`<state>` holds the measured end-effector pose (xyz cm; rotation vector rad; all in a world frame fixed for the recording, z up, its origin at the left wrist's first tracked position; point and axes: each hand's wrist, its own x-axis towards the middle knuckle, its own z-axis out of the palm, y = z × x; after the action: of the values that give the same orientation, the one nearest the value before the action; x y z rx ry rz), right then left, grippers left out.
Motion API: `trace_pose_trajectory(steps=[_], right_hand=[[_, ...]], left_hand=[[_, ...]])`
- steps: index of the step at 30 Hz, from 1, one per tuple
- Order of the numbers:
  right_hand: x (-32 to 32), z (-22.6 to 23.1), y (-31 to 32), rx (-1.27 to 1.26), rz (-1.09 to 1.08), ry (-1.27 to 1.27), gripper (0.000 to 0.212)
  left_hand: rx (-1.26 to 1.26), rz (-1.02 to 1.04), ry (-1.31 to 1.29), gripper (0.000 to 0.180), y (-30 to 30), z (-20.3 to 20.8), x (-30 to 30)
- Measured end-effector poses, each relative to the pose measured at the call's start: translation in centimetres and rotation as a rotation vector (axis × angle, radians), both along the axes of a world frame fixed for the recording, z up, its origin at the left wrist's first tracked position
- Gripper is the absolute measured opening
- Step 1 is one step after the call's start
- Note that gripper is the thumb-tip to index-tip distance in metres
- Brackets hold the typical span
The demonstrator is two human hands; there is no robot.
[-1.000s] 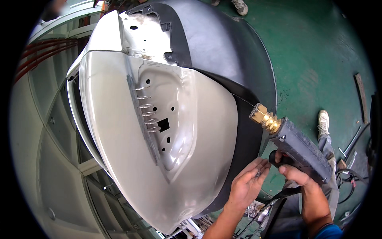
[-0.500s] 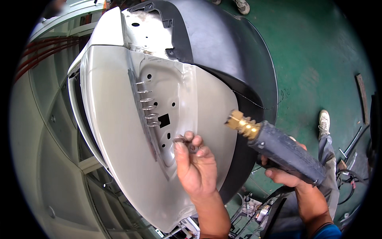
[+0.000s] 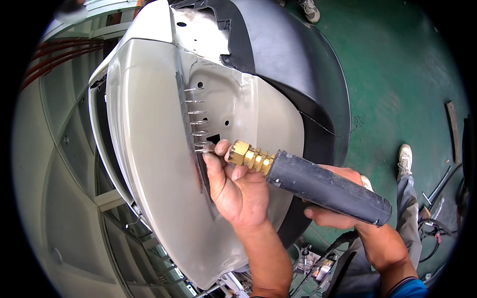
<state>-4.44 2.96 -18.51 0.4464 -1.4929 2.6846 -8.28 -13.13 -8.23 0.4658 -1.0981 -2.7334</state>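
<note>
My left hand (image 3: 241, 196) pinches a thin metal ring (image 3: 202, 150) between thumb and fingertips. It holds the ring against the creased edge of a pale grey car body panel (image 3: 149, 149), at the near end of a row of similar rings (image 3: 196, 112) standing on edge there. My right hand (image 3: 338, 218) is wrapped round the thick black handle of a dent-pulling weld gun (image 3: 323, 186). Its brass tip (image 3: 248, 155) points left, just over my left fingers, and partly hides them. Whether the tip touches the ring I cannot tell.
A black bumper (image 3: 293, 54) curves round the panel's right side. A recess with holes (image 3: 218, 102) lies beside the rings. On the green floor (image 3: 397, 89) are a wooden strip (image 3: 452, 131), a metal T-bar (image 3: 438, 185) and cables. Another person's shoe (image 3: 310, 11) shows at the top.
My left hand has moved up and left, bringing its ring to the end of the row. My right hand has swung the weld gun left, so its brass tip is over my left fingers.
</note>
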Motion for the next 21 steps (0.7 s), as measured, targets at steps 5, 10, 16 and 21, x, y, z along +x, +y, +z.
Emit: trace_pose_trajectory(steps=[5, 10, 16, 21], right_hand=[[-0.4, 0.3, -0.6, -0.057, 0.022, 0.006, 0.037], [-0.9, 0.4, -1.3, -0.081, 0.076, -0.002, 0.035], [-1.7, 0.2, -1.4, -0.020, 0.104, 0.045, 0.034], [-2.1, 0.3, -1.5, -0.068, 0.134, 0.045, 0.033]], left_hand=[[0.123, -0.048, 0.035, 0.019, 0.8, -0.5, -0.4], [0.430, 0.024, 0.092, 0.015, 0.7, -1.2, -0.8], [0.393, -0.035, 0.127, 0.018, 0.4, -1.6, -1.0], [0.395, -0.045, 0.134, 0.016, 0.5, -1.5, -1.2]])
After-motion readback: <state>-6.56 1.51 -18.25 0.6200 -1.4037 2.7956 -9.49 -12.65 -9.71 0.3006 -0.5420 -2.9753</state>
